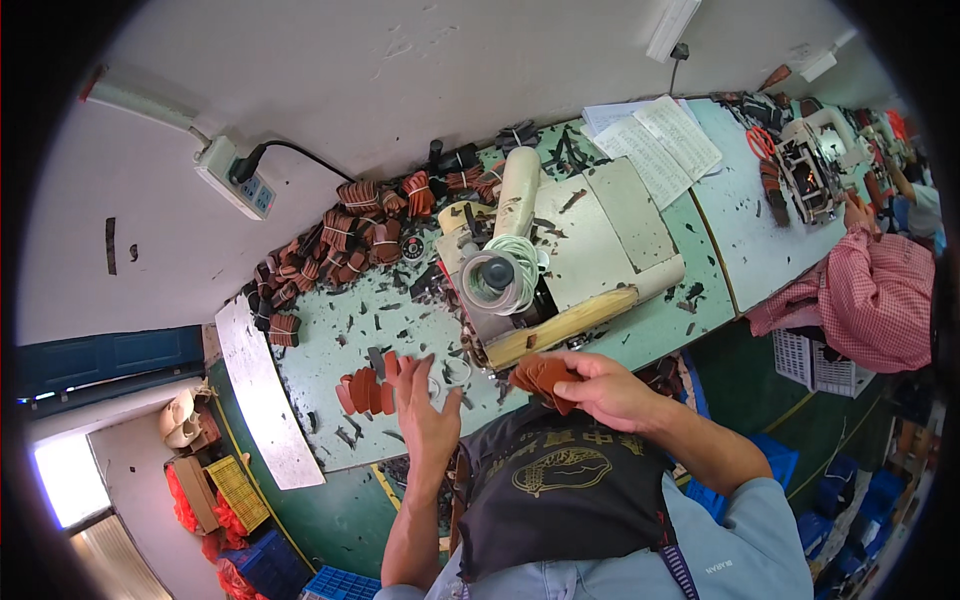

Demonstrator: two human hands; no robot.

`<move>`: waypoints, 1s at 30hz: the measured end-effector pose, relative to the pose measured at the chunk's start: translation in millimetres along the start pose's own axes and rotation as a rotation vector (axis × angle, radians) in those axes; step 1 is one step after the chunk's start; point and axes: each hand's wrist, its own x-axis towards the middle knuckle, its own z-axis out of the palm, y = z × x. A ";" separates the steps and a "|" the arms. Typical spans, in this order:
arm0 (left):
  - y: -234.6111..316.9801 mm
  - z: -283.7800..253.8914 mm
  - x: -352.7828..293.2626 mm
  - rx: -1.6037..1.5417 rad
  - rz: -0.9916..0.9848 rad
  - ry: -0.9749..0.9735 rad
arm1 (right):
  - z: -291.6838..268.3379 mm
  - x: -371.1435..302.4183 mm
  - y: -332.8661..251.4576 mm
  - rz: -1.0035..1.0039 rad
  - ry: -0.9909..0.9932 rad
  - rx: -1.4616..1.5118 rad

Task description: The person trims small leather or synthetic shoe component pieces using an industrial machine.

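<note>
My right hand (605, 392) grips a fanned stack of reddish-brown leather pieces (543, 378) above the table's front edge, just in front of the machine. To its left, my left hand (428, 428) is open with its fingers stretched out over the table. Its fingertips are beside a spread row of similar leather pieces (362, 393); whether they touch cannot be made out. Those pieces lie overlapping on the pale green tabletop (340, 435), among dark scraps.
A cream machine (600, 230) bears a tape roll (488, 280) and coiled cord. Tied leather bundles (340, 228) line the wall below a power strip (235, 178). Papers (660, 140) lie behind. At right, a person in a checked shirt (870, 295) sits at another machine (812, 170).
</note>
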 end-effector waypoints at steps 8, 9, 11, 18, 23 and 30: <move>58.4 -2.5 -20.7 -0.531 -0.022 -0.231 | 12.5 16.0 20.7 -0.022 0.018 0.405; 58.8 -2.5 -20.8 -0.537 -0.046 -0.202 | 13.8 17.2 21.1 -0.025 0.000 0.451; 58.8 -2.4 -22.7 -0.541 -0.071 -0.175 | 16.4 17.1 23.0 -0.022 -0.012 0.467; 56.1 -8.8 -21.8 -0.457 0.066 -0.014 | 18.9 17.4 26.2 -0.053 -0.016 0.521; 17.2 -18.6 -26.7 -0.469 -0.366 -0.011 | 12.5 15.1 27.4 -0.070 0.032 0.576; 39.5 -20.1 -25.0 -0.441 -0.050 -0.246 | 12.7 21.4 35.5 -0.083 0.036 0.597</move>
